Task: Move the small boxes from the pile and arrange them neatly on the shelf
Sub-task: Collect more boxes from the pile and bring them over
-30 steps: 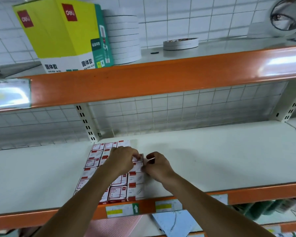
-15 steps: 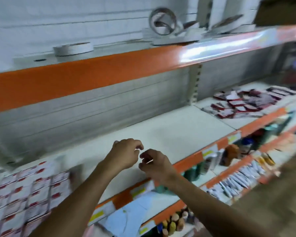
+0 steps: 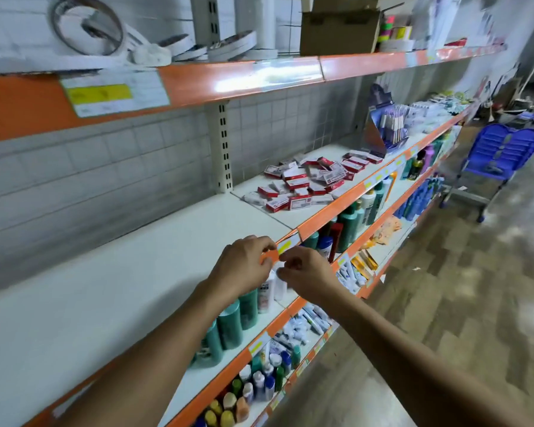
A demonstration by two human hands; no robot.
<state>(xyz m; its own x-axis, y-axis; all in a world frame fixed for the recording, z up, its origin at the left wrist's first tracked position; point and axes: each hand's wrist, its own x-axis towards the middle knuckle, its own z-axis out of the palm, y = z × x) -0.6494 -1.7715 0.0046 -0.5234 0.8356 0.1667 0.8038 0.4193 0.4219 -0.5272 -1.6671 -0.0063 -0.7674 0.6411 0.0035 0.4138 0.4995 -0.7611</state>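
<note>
A loose pile of small red-and-white boxes [image 3: 313,180] lies on the white shelf [image 3: 111,272], far to the right past the upright post. My left hand [image 3: 244,266] and my right hand [image 3: 305,277] hover side by side at the shelf's orange front edge, well short of the pile. Both have loosely curled fingers and hold nothing. The arranged rows of boxes are out of view to the left.
The orange shelf [image 3: 198,78] above carries tape rolls [image 3: 87,29] and a cardboard box [image 3: 336,26]. Lower shelves hold green bottles [image 3: 232,322] and small tubes. A blue cart [image 3: 500,149] stands on the aisle floor at the right.
My view has swung right, away from the arranged boxes toward the pile. Both hands left the rows and travelled right along the shelf's front edge, holding nothing.
</note>
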